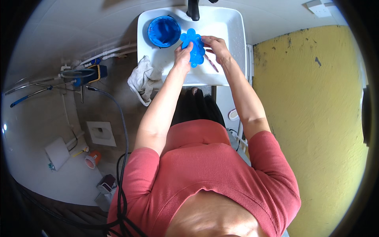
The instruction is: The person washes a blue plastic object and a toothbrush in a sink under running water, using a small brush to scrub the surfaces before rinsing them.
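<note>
Over a white sink (pixel 231 39), a blue plastic piece with a scalloped, flower-like outline (pixel 193 48) is held up between my hands. My left hand (pixel 182 56) grips its left edge, the thumb lying on top. At the upper right edge, my right hand (pixel 217 47) has bent fingers closed against it; the fingertips are partly hidden. Inside the sink's left part stands a round blue bucket (pixel 164 31); its contents are hard to make out. A thin reddish stick, perhaps a brush handle (pixel 212 62), lies in the basin below my right hand.
A black faucet (pixel 193 11) rises at the sink's back edge. A white cloth (pixel 144 79) hangs over the front left corner. Dark cables (pixel 125 158) run down my left side. A yellow wall (pixel 308 98) stands at the right. A squat toilet (pixel 102 133) is set in the floor.
</note>
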Motion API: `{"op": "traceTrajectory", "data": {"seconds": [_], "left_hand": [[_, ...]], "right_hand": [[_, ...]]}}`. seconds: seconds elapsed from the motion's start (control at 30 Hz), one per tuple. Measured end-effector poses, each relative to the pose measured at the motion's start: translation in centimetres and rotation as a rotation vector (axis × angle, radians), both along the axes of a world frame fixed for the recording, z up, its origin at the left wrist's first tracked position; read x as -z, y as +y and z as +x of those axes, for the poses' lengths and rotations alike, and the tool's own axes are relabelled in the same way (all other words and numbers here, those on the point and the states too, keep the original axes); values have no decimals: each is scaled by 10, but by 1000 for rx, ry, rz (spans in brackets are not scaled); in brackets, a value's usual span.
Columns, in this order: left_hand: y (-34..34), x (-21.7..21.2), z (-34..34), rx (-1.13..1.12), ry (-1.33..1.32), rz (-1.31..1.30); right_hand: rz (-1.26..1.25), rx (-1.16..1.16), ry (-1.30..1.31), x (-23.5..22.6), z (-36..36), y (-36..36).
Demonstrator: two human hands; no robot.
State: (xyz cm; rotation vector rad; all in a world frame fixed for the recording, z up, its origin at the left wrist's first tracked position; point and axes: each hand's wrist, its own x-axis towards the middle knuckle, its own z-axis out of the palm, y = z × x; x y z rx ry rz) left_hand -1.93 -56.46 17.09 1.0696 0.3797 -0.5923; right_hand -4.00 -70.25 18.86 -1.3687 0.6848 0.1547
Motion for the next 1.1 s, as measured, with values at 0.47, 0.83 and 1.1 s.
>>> {"op": "traceTrajectory", "data": {"seconds": [0.47, 0.83, 1.1], "left_hand": [[-18, -30, -14, -57, -305, 263], [-7, -26, -3, -110, -192, 36], [2, -31, 3, -35, -156, -65]], "right_hand": [[41, 274, -159, 15, 14, 24], [-217, -17, -255, 2, 19, 11], [-232, -100, -234, -18, 25, 1]]}}
